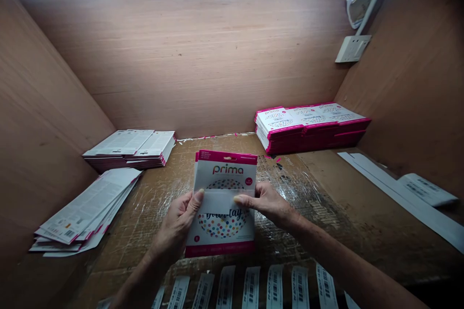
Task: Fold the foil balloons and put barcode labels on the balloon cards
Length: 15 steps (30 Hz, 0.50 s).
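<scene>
Between my hands is a small stack of printed cards point(226, 231), white with pink bands, the word "prima" and colored dots. A blank whitish strip point(221, 201) lies across the front card's middle and covers part of the print. My left hand point(177, 222) grips the left edge, thumb on the strip's end. On the opposite edge my right hand point(271, 204) holds on, its thumb pressed on the strip. The fingers behind the cards are hidden. Several barcode labels point(251, 287) hang in a row along the near edge, below the cards.
Piles of matching cards point(311, 128) stand at the back right. Face-down card stacks point(126, 147) sit at the back left, with a fanned pile point(87, 207) nearer. Long white strips point(398, 193) and a label sheet point(427, 189) lie right. A socket point(353, 49) is on the wall.
</scene>
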Each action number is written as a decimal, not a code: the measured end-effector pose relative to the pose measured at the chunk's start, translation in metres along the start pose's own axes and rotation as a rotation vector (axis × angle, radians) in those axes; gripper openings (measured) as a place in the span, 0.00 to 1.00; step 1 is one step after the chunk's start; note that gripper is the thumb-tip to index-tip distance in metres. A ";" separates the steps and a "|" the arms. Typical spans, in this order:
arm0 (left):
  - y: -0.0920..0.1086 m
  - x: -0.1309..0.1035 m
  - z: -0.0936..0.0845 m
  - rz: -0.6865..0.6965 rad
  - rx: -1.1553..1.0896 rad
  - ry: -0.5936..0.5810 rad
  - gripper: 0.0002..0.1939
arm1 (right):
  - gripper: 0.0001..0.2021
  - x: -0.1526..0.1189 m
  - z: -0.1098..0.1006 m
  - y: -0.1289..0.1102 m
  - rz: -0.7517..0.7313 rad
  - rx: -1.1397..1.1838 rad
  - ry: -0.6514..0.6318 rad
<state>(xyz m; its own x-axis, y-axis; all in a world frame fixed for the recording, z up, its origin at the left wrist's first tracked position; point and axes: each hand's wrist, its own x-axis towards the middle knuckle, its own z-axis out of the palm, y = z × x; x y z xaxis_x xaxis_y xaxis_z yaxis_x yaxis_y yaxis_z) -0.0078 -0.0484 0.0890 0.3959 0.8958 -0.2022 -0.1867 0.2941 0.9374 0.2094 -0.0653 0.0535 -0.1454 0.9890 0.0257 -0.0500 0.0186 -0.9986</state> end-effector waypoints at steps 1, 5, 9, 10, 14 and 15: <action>-0.001 0.000 0.001 0.009 -0.014 0.034 0.21 | 0.18 0.000 0.000 0.000 0.008 0.000 -0.010; -0.007 0.003 0.001 0.053 -0.010 0.078 0.20 | 0.18 0.000 0.000 -0.002 0.031 0.011 -0.035; -0.008 0.004 0.002 0.046 0.040 0.021 0.17 | 0.16 0.000 0.000 -0.003 0.008 0.033 -0.004; -0.008 0.004 0.003 0.050 0.054 0.021 0.17 | 0.16 -0.001 0.001 -0.002 0.003 0.038 0.012; -0.006 0.005 0.006 0.055 0.099 0.070 0.20 | 0.16 -0.002 0.003 -0.001 -0.001 0.048 0.050; -0.006 0.006 0.007 0.054 0.120 0.078 0.20 | 0.16 -0.003 0.003 -0.001 -0.005 0.043 0.055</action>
<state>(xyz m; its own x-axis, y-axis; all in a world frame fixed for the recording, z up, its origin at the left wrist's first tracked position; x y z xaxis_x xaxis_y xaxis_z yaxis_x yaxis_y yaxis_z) 0.0021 -0.0473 0.0837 0.3161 0.9338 -0.1675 -0.0948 0.2067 0.9738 0.2072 -0.0685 0.0543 -0.0907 0.9955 0.0269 -0.0936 0.0184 -0.9954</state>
